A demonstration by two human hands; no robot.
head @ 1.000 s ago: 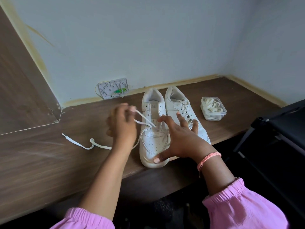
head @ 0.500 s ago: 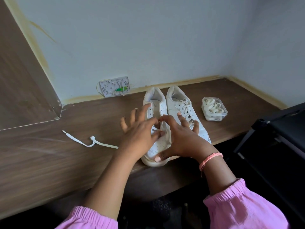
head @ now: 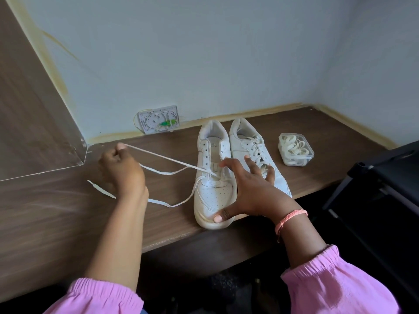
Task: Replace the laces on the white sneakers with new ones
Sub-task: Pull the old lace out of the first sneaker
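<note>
Holding now: the left hand (head: 121,168) is closed in a fist around the old lace (head: 163,158) and draws it to the left, away from the shoe; the lace is taut between the fist and the eyelets.
Right hand: the right hand (head: 246,193) lies flat with spread, straight fingers over the toe and side of the left sneaker (head: 212,177); it presses the shoe down and grips nothing.
Old lace, handling: it looks flat, soft and very light, so I judge it slides through the eyelets easily but can catch at the stiff tip. The free end (head: 99,189) lies on the desk (head: 56,211) near the left wrist. It is best to take it close to the eyelet, pinched between thumb and finger, and to pull in line with the hole.
Left sneaker, handling: it appears light, with a stiff sole and a smooth, maybe slippery upper; without the pressing hand I think it would slide along with the lace. The upper eyelets are already empty; only the lowest rows hold lace.
Right sneaker: the right sneaker (head: 254,155) stands just beside the first one, touching it, and is fully laced.
New laces: the clear plastic box (head: 295,149) of coiled laces stands near the right sneaker, toward the wall corner. The box looks light and rigid; take it by the sides.
Writing: the tongue of the left sneaker carries a small print, too small to read. No brand can be read anywhere.
Other things: a white wall plate (head: 158,120) with a green part sits at the wall behind the desk; a black frame (head: 385,177) stands at the right.
</note>
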